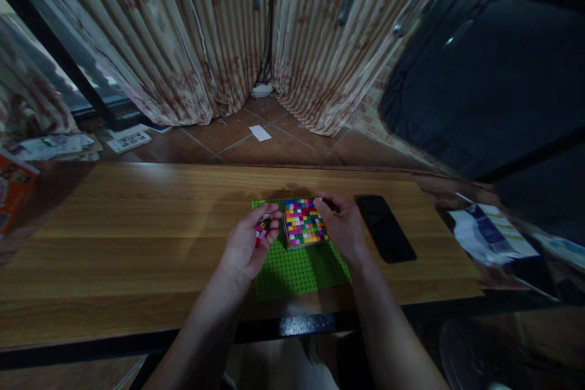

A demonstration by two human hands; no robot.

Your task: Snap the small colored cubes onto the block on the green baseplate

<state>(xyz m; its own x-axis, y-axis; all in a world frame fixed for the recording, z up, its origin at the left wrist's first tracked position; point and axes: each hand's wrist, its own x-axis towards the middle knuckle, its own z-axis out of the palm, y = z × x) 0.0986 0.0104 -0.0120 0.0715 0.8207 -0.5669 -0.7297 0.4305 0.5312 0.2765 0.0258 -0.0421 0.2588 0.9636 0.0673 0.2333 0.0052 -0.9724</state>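
Note:
A green studded baseplate point(297, 271) lies on the wooden table point(137, 225) in front of me. On its far part stands a block of many small coloured bricks point(305, 222). My left hand point(249, 244) is closed around a few small bricks point(262, 228), pink and dark, just left of the block. My right hand point(345, 225) grips the block's right side, fingers curled over its far corner.
A black phone point(385, 228) lies flat on the table right of my right hand. Papers and a bag point(491, 234) sit at the table's right end. An orange box point(11, 192) is at the far left. Curtains point(205, 36) hang beyond the tiled floor.

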